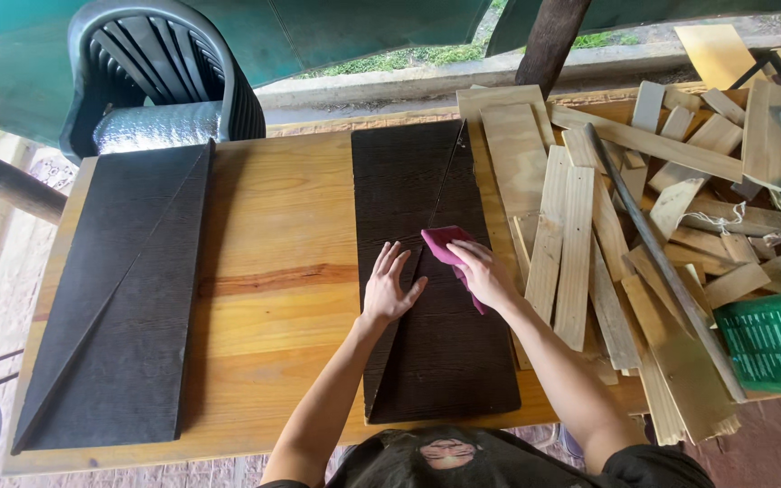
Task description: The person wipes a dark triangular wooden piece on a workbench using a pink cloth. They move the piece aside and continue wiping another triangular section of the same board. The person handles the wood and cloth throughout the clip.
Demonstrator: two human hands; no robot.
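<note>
Centrally, a dark stained board [436, 298] is being steadied on the wooden table [273, 271] by the flat, open left hand [390, 291]; a magenta cloth [445, 242] is being pressed by the closed right hand [484, 274] (pale offcuts [580, 244] lying beside).

Under your hands lies a near-black board [440, 298] with fine wood grain, and your right hand [485, 276] presses a magenta cloth [440, 242] on it. The surface [282, 271] is honey-yellow with a reddish streak. Pale tan offcuts [580, 244] sit beside a green box [775, 339] and black chair [151, 68].
</note>
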